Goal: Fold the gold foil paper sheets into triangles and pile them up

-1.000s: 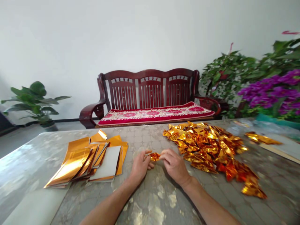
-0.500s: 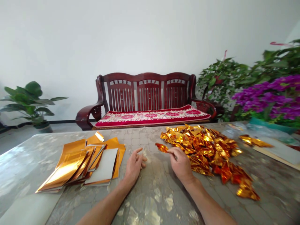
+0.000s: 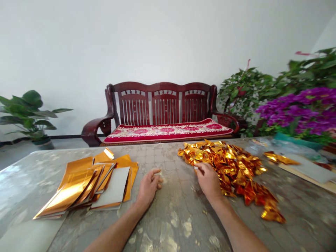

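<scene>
My right hand (image 3: 209, 180) is at the left edge of a heap of folded gold foil paper pieces (image 3: 231, 164). Its thumb and forefinger are pinched on a folded gold foil paper piece, which mostly blends into the heap behind. Over the middle of the table, my left hand (image 3: 149, 185) holds nothing, with its forefinger stretched forward and the other fingers loosely curled. Left of it lies a fanned stack of flat gold foil paper sheets (image 3: 78, 178), with a sheet showing its pale back (image 3: 112, 189) on top.
A patterned cover lies over the table (image 3: 168, 224). At the right are another folded gold piece (image 3: 282, 159), a pale board (image 3: 309, 168), clear plastic and purple flowers (image 3: 301, 108). A wooden bench (image 3: 165, 108) stands beyond the table; a potted plant (image 3: 28, 115) is at left.
My right hand has moved slightly right and forward, bringing the folded gold piece from beside the heap to its edge. My left hand has hardly moved. The view has shifted a little.
</scene>
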Demonstrator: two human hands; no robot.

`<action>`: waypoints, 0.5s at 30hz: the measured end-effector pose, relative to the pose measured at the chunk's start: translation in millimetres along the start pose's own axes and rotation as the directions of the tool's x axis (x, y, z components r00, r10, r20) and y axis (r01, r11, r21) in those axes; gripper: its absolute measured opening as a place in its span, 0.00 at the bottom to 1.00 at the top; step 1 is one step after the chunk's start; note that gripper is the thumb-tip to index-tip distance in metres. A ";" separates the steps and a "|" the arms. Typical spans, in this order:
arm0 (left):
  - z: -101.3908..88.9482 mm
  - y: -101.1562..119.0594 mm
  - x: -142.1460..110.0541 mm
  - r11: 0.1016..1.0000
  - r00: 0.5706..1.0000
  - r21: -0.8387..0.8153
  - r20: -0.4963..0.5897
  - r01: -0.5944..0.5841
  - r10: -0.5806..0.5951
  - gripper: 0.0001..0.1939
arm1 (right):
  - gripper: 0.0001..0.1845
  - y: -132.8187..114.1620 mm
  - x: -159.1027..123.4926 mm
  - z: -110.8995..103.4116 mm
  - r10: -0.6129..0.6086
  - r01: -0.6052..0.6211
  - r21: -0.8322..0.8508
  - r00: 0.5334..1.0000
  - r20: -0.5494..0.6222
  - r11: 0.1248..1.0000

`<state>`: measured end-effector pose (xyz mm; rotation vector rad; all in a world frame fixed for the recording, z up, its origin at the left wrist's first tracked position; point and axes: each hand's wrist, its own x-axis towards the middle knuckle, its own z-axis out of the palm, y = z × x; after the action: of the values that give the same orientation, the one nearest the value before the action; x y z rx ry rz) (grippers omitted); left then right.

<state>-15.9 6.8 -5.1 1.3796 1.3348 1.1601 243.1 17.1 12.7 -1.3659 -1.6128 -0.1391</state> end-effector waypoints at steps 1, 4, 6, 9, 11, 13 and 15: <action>0.0 -0.6 0.0 1.000 1.000 0.000 0.002 -0.005 0.005 0.22 | 0.12 1.0 0.3 -1.4 -0.011 0.011 -0.009 1.000 -0.003 1.000; 0.1 -1.8 0.1 1.000 1.000 -0.003 0.002 -0.011 0.011 0.22 | 0.11 5.8 1.2 -6.8 -0.066 0.064 -0.077 0.998 -0.021 0.995; 0.0 -2.3 0.3 1.000 1.000 -0.004 0.005 -0.012 0.012 0.22 | 0.11 10.7 2.3 -11.5 -0.094 0.085 -0.162 0.994 -0.047 0.983; -0.6 -3.5 0.8 1.000 1.000 0.007 0.003 -0.021 0.021 0.21 | 0.11 19.5 6.1 -21.0 -0.125 0.090 -0.284 0.986 -0.109 0.955; -0.9 -4.6 1.2 1.000 1.000 0.015 -0.003 -0.026 0.027 0.21 | 0.12 25.0 9.6 -28.6 -0.141 0.081 -0.349 0.979 -0.149 0.934; -1.1 -6.0 1.6 0.999 0.999 0.020 -0.008 -0.032 0.032 0.21 | 0.13 29.7 12.9 -36.4 -0.138 0.055 -0.423 0.976 -0.167 0.904; -1.3 -7.4 1.9 0.999 0.999 0.027 -0.004 -0.038 0.039 0.21 | 0.14 33.6 15.2 -43.6 -0.119 0.030 -0.488 0.981 -0.153 0.872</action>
<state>-18.6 9.0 -12.0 1.4284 1.3365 1.1752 297.3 12.3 30.0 -1.6104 -1.5346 -0.7382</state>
